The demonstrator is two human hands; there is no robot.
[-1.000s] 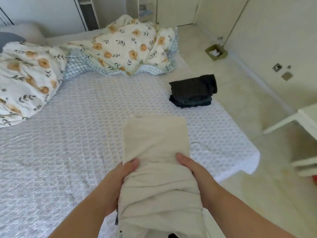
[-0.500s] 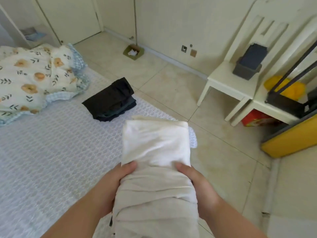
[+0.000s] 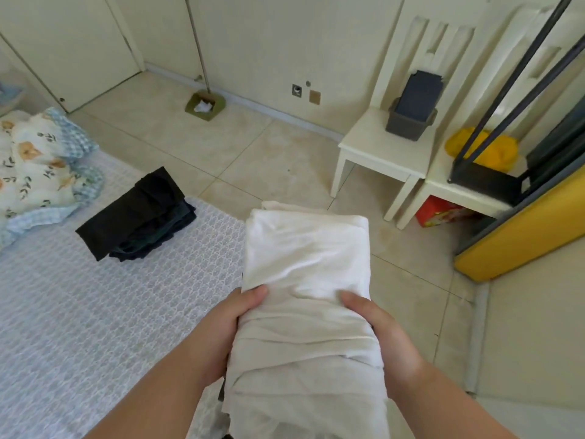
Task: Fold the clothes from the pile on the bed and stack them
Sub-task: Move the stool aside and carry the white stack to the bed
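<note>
Below, the bed [image 3: 79, 312] fills the left side under a white patterned cover, its corner ending near the middle of the view, with tiled floor [image 3: 285, 160] beyond. Further left, a floral quilt [image 3: 38, 163] lies bunched on the bed. To the right, 2 pale chairs [image 3: 389, 144] stand side by side against the wall; the nearer-left chair carries a dark bin [image 3: 411, 115], and a yellow board [image 3: 522, 232] leans at the far right. On the bed near its corner sits a stack [image 3: 139, 217] of folded dark clothes. In front, a folded cream cloth [image 3: 307, 274] is held up in the air, just past the bed's corner and apart from the stack. Both hands grip it at its sides: the left hand [image 3: 218, 331] with thumb curled over the top, the right hand [image 3: 383, 334] likewise. Against the far wall rests a green dustpan [image 3: 205, 104].
</note>
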